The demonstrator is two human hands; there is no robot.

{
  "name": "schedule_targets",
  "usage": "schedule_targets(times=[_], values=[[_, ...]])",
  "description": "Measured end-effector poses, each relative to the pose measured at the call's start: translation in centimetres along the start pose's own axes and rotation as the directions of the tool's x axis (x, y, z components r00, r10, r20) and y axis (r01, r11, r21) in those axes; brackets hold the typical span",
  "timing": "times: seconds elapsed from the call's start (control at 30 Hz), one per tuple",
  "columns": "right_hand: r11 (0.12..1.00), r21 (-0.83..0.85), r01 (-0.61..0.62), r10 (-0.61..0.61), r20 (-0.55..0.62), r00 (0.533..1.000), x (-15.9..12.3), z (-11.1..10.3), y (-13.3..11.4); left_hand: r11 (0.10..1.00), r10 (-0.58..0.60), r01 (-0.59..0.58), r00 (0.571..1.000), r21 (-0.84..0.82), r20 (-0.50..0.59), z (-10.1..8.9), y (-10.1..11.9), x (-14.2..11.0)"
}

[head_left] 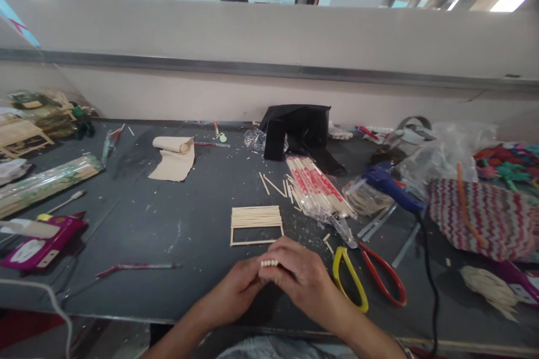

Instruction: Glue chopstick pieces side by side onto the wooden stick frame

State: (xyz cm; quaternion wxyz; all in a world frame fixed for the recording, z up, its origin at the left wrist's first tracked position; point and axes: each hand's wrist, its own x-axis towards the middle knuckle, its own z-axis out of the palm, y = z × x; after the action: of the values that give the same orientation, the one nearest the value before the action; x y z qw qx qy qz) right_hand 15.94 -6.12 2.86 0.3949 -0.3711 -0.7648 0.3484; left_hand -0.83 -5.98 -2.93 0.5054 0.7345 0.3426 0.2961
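Near the table's front edge, my left hand (pixel 243 285) and my right hand (pixel 304 276) are closed together around a small bundle of wooden sticks (pixel 269 263). Only the pale, round ends of several sticks show between my fingers; the rest is hidden. Just beyond my hands lies a rectangular stick frame (pixel 256 216), its far part covered by sticks side by side and its near part an open gap. Yellow-and-red-handled pliers or cutters (pixel 350 286) lie right of my right hand, their jaws hard to make out. Loose short sticks (pixel 275 185) lie farther back.
Packaged chopsticks (pixel 318 185) lie behind the frame, with a blue glue gun (pixel 393 188) and its black cord to the right. A patterned knitted pouch (pixel 484 216) sits far right. A rolled cloth (pixel 174 157), a purple box (pixel 46 241) and bagged sticks (pixel 50 182) are left.
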Motion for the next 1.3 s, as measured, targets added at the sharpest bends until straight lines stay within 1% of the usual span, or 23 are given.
schedule_targets(times=[0.1, 0.17, 0.3, 0.37, 0.5, 0.6, 0.77, 0.97, 1.03, 1.17, 1.3], values=[[1.000, -0.025, 0.016, -0.016, -0.012, 1.000, 0.3, -0.2, 0.0, 1.000, -0.002, 0.002, 1.000, 0.020, -0.012, -0.2, 0.3, 0.2], [0.999, -0.041, 0.021, -0.022, -0.012, 1.000, 0.3, -0.5, -0.2, 0.999, 0.026, -0.025, 1.000, 0.044, -0.006, -0.4, 0.6, 0.4], [0.996, -0.055, 0.076, -0.074, 0.025, 0.997, -0.4, -0.6, -0.3, 0.989, 0.121, -0.127, 0.990, 0.078, 0.076, -0.6, 0.8, 0.6], [0.995, -0.047, 0.091, -0.091, 0.014, 0.996, -0.6, -0.3, 0.0, 0.987, 0.134, -0.140, 0.988, 0.079, 0.082, -0.5, 0.4, 0.5], [0.993, -0.055, 0.102, -0.103, -0.016, 0.995, -0.3, 0.3, 1.0, 0.989, 0.102, -0.103, 0.995, 0.104, 0.016, -0.1, -0.8, 0.5], [0.991, -0.091, 0.100, -0.103, -0.037, 0.994, 0.2, 0.3, 1.5, 0.993, 0.063, -0.061, 0.998, 0.097, -0.023, -0.2, -1.0, 0.8], [0.989, -0.104, 0.108, -0.115, -0.066, 0.991, 0.7, 0.1, 2.0, 0.998, 0.043, -0.042, 0.999, 0.050, -0.026, -0.4, -0.8, 1.1], [0.998, -0.054, 0.027, -0.030, -0.046, 0.999, 0.7, -0.1, 2.1, 1.000, 0.022, -0.022, 0.999, 0.019, -0.024, -0.3, -0.7, 1.3], [0.997, -0.065, 0.028, -0.031, -0.050, 0.998, 0.8, -0.1, 2.3, 1.000, 0.011, -0.012, 1.000, -0.024, -0.023, -0.3, -0.6, 1.3], [0.992, -0.113, 0.052, -0.062, -0.091, 0.994, 1.2, 0.0, 2.5, 0.996, 0.014, -0.020, 0.998, -0.088, -0.069, -0.3, -0.4, 1.3], [0.997, -0.078, 0.019, -0.026, -0.093, 0.995, 1.4, 0.0, 2.7, 0.995, 0.024, -0.031, 0.997, -0.093, -0.072, -0.2, -0.4, 1.5]])
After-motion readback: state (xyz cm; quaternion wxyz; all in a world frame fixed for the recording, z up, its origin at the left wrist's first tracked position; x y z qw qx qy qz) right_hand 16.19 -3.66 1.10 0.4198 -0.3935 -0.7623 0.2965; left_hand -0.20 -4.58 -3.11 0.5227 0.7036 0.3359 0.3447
